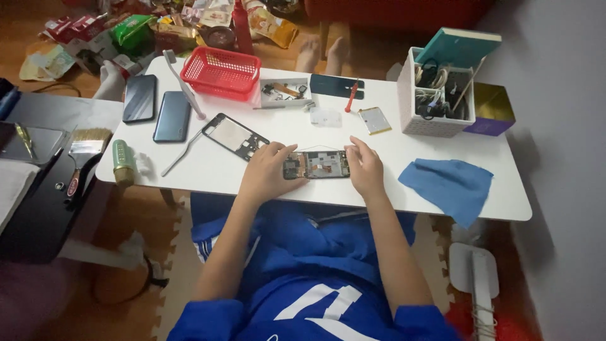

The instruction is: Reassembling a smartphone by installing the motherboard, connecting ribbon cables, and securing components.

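- My left hand (265, 172) grips the left end of the opened phone (317, 165), fingers curled over its edge.
- My right hand (364, 165) clamps the right end the same way.
- The phone lies flat, circuit side up, near the front edge of the white tabletop (391, 158).
- An empty phone frame (235, 136) lies just to its left.
- A blue cloth (449, 184) lies to its right.

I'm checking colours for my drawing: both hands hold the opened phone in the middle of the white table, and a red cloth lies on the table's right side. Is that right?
Not quite. The head view shows the cloth is blue, not red. The rest holds: left hand and right hand hold the opened phone on the white table.
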